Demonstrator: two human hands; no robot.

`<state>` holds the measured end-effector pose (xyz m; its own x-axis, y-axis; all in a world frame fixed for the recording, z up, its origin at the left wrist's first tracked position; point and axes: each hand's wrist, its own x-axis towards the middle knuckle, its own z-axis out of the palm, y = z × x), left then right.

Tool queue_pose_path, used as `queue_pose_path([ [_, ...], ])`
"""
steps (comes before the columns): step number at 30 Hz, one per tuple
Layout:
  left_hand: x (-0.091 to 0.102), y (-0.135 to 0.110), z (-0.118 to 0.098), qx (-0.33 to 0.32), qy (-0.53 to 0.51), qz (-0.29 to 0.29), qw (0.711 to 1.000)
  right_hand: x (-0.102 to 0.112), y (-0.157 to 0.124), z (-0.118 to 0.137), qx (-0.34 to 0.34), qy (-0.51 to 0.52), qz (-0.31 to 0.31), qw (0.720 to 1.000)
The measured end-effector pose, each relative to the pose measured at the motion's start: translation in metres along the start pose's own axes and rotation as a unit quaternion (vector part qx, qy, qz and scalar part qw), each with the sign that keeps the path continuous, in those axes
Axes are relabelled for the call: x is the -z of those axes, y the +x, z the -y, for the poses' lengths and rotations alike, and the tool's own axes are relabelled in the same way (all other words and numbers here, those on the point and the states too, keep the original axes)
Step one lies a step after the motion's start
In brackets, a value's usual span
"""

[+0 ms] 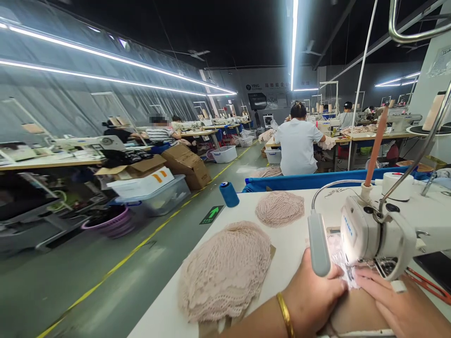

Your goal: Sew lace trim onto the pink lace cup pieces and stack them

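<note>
A white sewing machine (362, 230) stands at the right, its lamp lighting the needle area. Under the presser foot lies a pale pink lace piece (337, 251). My left hand (313, 288), with a gold bangle at the wrist, pinches the lace just left of the needle, thumb and fingers together. My right hand (387, 293) lies on the material right of the needle with its fingers stretched out, partly behind the machine head. Beige material (355, 312) spreads below both hands. Left of them rests a large stack of pink lace pieces (227, 272).
A smaller lace stack (280, 208) lies farther back, near a blue thread cone (229, 194) at the table's left edge. Orange-handled snips (428, 285) and a dark phone (435, 267) lie right. A grey lamp (319, 244) hangs above my left hand. A co-worker (298, 141) sits ahead.
</note>
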<state>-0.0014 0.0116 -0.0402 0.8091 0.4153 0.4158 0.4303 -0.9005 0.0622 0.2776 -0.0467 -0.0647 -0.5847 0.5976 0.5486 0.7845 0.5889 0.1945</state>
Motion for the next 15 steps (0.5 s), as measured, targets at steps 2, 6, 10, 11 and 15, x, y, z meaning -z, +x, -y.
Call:
queue_pose_path([
  [2,-0.001,0.001,0.002,0.009,-0.005,-0.008,1.0,-0.002,0.0,0.0,-0.017,0.003,-0.012,1.0],
  [6,0.0,0.002,0.006,0.022,-0.008,-0.009,1.0,0.001,0.001,-0.001,-0.039,-0.027,0.008,0.999],
  [10,0.0,-0.002,0.006,0.058,0.001,-0.007,0.998,0.007,-0.001,-0.007,-0.029,-0.034,0.034,0.998],
  [11,0.0,-0.003,0.006,0.065,0.005,-0.007,0.998,0.008,-0.002,-0.01,-0.026,-0.04,0.024,0.999],
  [15,0.0,-0.004,0.003,0.078,0.019,0.0,0.997,0.005,-0.015,-0.024,-0.073,-0.075,-0.006,0.994],
])
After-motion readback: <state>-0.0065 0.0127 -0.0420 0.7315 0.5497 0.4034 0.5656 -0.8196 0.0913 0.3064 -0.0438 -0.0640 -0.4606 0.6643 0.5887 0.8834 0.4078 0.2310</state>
